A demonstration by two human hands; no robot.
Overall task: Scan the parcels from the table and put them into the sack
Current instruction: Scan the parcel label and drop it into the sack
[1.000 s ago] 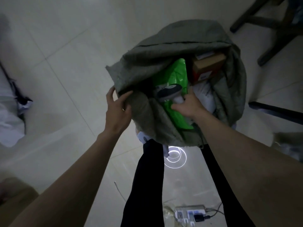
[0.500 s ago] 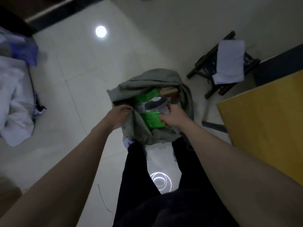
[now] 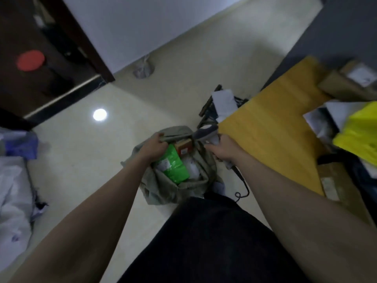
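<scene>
While each hand [image 3: 154, 147] [image 3: 223, 149] grips the sack [image 3: 175, 188], parcels [image 3: 359, 131] crowd the yellow table [image 3: 271, 129].

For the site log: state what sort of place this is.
Probably an ordinary room used as a makeshift parcel-sorting spot, not a warehouse. Parcels are piled on a yellow wooden table, a grey sack of packages sits on the tiled floor, and the right hand holds a corded barcode scanner.
</scene>
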